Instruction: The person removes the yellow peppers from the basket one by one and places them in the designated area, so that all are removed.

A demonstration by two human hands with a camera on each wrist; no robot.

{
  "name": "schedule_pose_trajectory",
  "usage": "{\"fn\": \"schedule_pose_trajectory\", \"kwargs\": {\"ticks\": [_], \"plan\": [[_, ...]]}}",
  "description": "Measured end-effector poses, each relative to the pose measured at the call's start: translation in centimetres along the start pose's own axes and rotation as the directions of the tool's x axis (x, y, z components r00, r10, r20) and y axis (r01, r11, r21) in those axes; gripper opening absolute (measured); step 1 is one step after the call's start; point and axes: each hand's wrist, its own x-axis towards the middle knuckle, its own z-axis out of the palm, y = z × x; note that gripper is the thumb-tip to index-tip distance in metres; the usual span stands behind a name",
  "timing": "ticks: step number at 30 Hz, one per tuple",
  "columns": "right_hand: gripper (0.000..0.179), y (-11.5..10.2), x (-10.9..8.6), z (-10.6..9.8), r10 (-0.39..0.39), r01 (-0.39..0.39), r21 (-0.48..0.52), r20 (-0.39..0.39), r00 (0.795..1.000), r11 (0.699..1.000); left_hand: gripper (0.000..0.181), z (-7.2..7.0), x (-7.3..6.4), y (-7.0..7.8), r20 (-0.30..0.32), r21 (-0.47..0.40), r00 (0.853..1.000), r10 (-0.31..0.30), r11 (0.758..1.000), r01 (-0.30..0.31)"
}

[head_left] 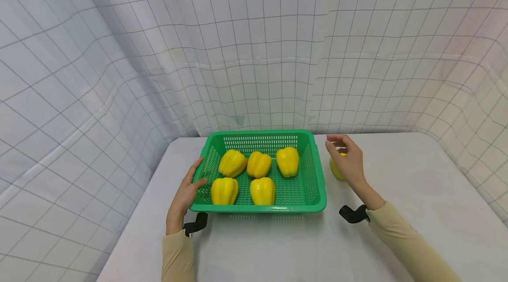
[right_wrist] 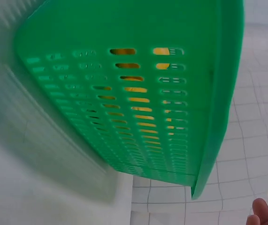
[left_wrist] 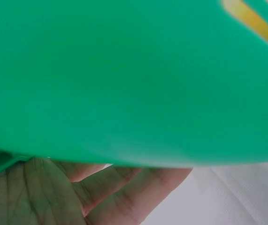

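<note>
A green plastic basket (head_left: 258, 209) stands on the table with several yellow bell peppers (head_left: 287, 161) in it. My left hand (head_left: 185, 196) holds its left rim, thumb over the inner side and fingers along the outside. In the left wrist view the green wall fills most of the picture, with the left palm and fingers (left_wrist: 119, 201) below it. To the right of the basket, my right hand (head_left: 349, 161) is above a yellow thing (head_left: 335, 171), mostly hidden by that hand. Its fingers are loosely bent; only fingertips (right_wrist: 262, 209) show in the right wrist view.
A white table (head_left: 278, 246) lies under everything. White cloth with a dark grid (head_left: 254, 53) hangs behind it and at both sides. The basket's slotted right wall (right_wrist: 138, 112) stands close to the right wrist.
</note>
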Motion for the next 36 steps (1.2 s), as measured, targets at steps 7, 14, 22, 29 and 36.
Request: {"fn": "schedule_pose_trajectory", "kwargs": {"ticks": [7, 14, 22, 29, 36], "plan": [[0.02, -1.9, 0.3, 0.5, -0.052, 0.055, -0.023, 0.107, 0.993, 0.998, 0.064, 0.0, 0.0, 0.0, 0.001, -0.005, 1.0, -0.006, 1.0, 0.006], [0.024, -3.2, 0.8, 1.1, -0.034, 0.043, -0.025, 0.269, 0.963, 0.999, 0.064, 0.0, 0.0, 0.0, -0.003, -0.002, 1.0, -0.014, 1.0, 0.014], [0.031, -3.9, 1.0, 2.2, 0.024, 0.03, -0.108, 0.46, 0.888, 0.994, 0.063, 0.0, 0.0, -0.1, 0.0, -0.004, 1.0, -0.011, 1.0, 0.011], [0.045, -4.8, 1.4, 3.0, 0.095, 0.015, -0.184, 0.574, 0.813, 0.983, 0.063, 0.0, 0.1, -0.1, -0.002, 0.007, 1.0, -0.013, 1.0, 0.013], [0.056, -5.0, 2.1, 3.8, 0.161, -0.004, -0.233, 0.658, 0.735, 0.972, 0.063, 0.0, 0.1, -0.2, -0.004, 0.008, 1.0, -0.023, 1.0, 0.023]]}}
